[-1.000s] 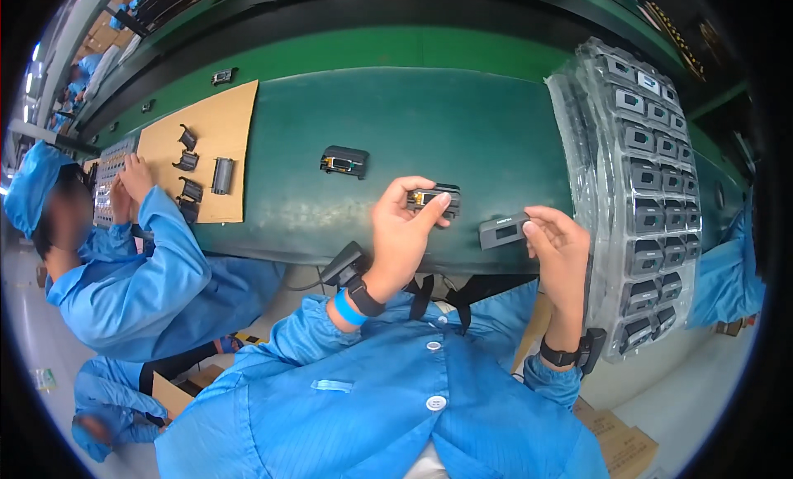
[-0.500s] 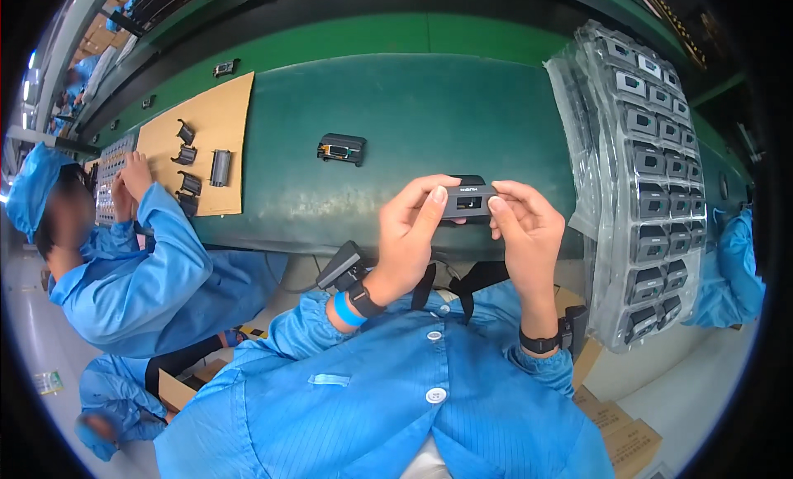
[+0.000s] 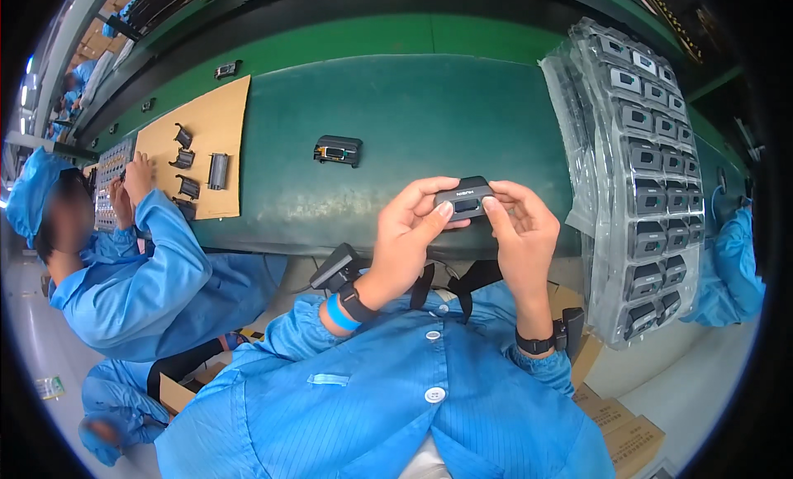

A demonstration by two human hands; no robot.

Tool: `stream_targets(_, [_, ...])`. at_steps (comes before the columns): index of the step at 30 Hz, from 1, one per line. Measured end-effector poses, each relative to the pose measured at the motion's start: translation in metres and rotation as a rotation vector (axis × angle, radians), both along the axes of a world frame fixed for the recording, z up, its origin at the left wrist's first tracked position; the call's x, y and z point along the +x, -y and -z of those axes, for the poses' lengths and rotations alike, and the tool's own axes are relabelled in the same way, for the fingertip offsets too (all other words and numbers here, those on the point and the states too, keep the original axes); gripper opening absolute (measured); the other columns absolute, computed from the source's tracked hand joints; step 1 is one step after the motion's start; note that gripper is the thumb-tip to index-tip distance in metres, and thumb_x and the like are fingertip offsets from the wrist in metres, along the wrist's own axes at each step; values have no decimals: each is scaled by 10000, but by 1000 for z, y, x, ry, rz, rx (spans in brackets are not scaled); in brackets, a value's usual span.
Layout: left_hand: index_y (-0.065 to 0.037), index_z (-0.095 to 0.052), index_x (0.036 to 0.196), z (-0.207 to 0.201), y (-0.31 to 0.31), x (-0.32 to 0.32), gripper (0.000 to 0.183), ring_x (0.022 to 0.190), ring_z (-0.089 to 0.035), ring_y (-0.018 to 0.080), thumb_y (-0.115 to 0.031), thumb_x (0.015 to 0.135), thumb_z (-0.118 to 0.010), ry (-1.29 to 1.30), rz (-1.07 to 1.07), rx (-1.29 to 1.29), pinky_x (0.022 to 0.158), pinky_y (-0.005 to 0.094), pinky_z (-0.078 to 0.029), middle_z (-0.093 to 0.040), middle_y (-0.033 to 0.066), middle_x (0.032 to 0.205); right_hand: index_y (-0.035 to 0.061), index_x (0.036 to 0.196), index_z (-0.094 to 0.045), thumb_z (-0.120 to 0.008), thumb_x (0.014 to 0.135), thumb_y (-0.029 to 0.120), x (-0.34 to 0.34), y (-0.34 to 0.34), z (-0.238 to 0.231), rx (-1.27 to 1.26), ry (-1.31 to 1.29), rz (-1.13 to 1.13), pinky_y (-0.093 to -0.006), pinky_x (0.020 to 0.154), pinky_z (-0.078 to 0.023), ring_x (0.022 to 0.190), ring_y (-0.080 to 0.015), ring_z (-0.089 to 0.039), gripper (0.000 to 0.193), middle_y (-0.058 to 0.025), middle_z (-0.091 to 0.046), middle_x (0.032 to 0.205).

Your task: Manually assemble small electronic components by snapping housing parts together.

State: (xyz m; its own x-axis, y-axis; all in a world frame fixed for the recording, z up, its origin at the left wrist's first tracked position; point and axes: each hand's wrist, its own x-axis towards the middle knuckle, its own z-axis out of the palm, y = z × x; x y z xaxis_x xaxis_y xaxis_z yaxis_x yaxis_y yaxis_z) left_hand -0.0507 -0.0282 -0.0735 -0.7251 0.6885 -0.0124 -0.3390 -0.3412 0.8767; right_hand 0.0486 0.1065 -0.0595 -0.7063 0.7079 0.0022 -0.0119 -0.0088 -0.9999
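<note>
Between both hands, close to the bench's front edge, is a small dark grey plastic device housing [image 3: 467, 191] with a rectangular window. My left hand [image 3: 403, 238] grips its left end, thumb on the front face near the window. The right end is pinched by my right hand [image 3: 524, 233], its thumb on the window's other side. My fingertips behind the housing are mostly hidden. Farther off and to the left, a black housing part [image 3: 339, 150] with an exposed circuit board lies on the green bench mat [image 3: 429, 107].
Clear plastic trays [image 3: 607, 149] filled with similar grey housings stand stacked at the right. On the left, a cardboard sheet [image 3: 227, 116] carries several black parts. A co-worker in blue [image 3: 140, 272] sits beside it. Cardboard boxes [image 3: 619, 425] are below right.
The housing has tilted in my hands, its black top now showing more and its window looking darker. My left thumb has shifted lower along its face.
</note>
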Motion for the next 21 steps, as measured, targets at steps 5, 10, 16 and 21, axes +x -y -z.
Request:
stream_targets(5, [51, -614, 1259, -1, 12, 7, 243, 1025, -721, 200, -30, 1030, -608, -48, 57, -47, 907, 326, -593, -728, 154, 1153, -54, 1288, -643, -686, 952, -77, 21, 11, 1, 52, -45, -7, -222, 787, -520, 921, -86, -645, 339, -62, -675, 1032])
stream_targets(10, [40, -661, 1199, -31, 23, 45, 192, 1043, -687, 147, -2, 1020, -607, -248, 176, -78, 913, 280, -542, -718, 111, 1148, -28, 1192, -710, -744, 890, -58, 84, 30, -27, 225, -52, 127, -250, 740, -497, 802, -100, -599, 305, -61, -644, 924])
stream_targets(16, [3, -313, 1604, -63, 24, 62, 657, 1208, -681, 334, 8, 1008, -591, -202, 739, 11, 1008, 437, -572, -656, 242, 1334, -8, 1188, -739, -739, 879, -75, 207, -1, -106, 293, 2, 211, -270, 829, -538, 934, -124, -660, 317, -67, -720, 1075])
stream_targets(21, [39, -632, 1299, -71, -19, 41, 292, 1056, -745, 275, -56, 1024, -613, -467, 692, -124, 890, 361, -602, -735, 190, 1172, -43, 1226, -706, -651, 982, 22, 347, -154, -140, 609, 189, 441, -258, 865, -510, 981, -91, -641, 258, -36, -720, 1075])
